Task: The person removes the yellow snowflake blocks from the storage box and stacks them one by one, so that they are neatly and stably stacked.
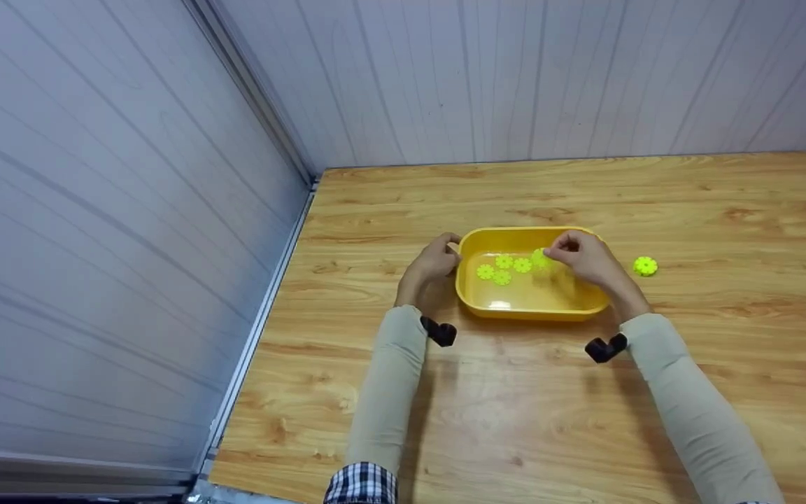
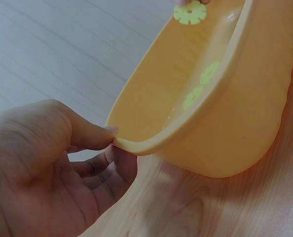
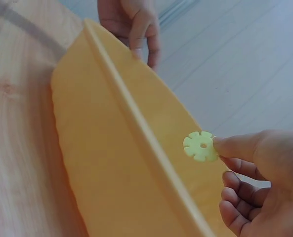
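Observation:
A yellow plastic basin (image 1: 532, 313) stands on the wooden table, with several notched yellow-green plastic discs (image 1: 504, 261) lying on its floor toward the left. My left hand (image 1: 436, 260) pinches the basin's left rim, thumb on top and fingers beneath, as the left wrist view shows. Over the inside of the basin, my right hand (image 1: 588, 259) holds one more notched disc (image 3: 199, 146) between thumb and fingertips. That disc has a small hole in its middle and slots around its edge. In the right wrist view, the basin's near wall hides the discs inside.
Right of the basin, another yellow-green piece (image 1: 645, 266) lies on the wooden table (image 1: 515, 420). Pale panel walls rise behind the table (image 1: 501, 84) and along its left side (image 1: 109, 210). Black wrist cameras (image 1: 439, 332) sit at both cuffs.

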Tool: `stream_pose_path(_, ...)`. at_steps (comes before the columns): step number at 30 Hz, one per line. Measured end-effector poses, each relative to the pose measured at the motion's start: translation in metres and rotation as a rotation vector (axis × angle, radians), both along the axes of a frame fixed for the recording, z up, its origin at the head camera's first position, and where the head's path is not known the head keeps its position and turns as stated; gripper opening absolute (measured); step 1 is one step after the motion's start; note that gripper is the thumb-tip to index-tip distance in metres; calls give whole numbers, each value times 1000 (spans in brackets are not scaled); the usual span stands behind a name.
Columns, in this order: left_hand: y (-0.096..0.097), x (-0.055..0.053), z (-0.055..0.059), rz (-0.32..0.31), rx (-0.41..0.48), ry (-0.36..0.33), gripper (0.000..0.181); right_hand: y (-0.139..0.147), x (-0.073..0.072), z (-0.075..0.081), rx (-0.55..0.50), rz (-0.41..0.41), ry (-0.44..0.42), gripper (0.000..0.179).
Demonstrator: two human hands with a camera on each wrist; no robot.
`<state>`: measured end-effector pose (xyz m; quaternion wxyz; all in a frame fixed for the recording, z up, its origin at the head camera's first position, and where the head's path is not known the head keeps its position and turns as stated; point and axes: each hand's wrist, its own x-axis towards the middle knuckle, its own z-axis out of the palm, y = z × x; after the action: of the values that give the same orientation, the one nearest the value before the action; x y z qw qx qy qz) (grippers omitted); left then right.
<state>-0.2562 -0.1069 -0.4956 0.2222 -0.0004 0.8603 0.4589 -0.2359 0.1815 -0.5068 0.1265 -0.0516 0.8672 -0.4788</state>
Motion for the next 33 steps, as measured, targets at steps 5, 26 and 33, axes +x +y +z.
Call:
stream_pose_path(5,0,-1,0,6,2,-13,34,4,0,6,-57,-41,1,40)
stream_pose_path(26,0,-4,-1,-22,29,6,37,41,-1,27,-121,-176,5,53)
stream_pose_path(33,0,-4,0,-24,25,12,36,60,3,22,-126,-207,3,56)
